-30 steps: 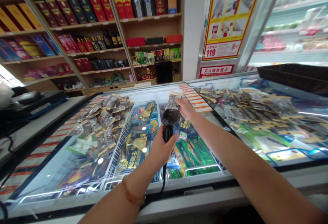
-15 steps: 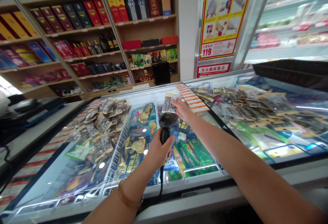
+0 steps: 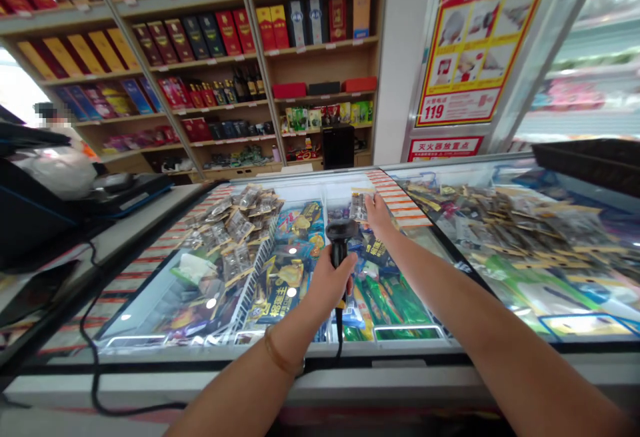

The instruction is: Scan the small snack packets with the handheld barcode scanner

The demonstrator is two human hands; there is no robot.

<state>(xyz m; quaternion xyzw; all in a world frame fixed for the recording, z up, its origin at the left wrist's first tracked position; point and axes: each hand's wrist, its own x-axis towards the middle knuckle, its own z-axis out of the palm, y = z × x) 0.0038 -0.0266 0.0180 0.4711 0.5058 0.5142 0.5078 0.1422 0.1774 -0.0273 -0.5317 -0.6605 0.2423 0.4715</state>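
- Black scanner (image 3: 342, 231): upright; fingers of left hand (image 3: 334, 278) clamped around handle.
- Packet (image 3: 358, 205): pinched in fingers of right hand (image 3: 379, 214), just beyond scanner.
- Freezer (image 3: 400, 378): below both hands.

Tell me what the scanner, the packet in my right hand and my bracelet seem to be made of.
Scanner: likely hard plastic, smooth, judging by its black moulded shell.
Packet: probably thin plastic film, since dark contents seem to show through; its pale edging could be paper.
Bracelet: smooth, amber-brown band; metal, stone or resin, I can't tell.
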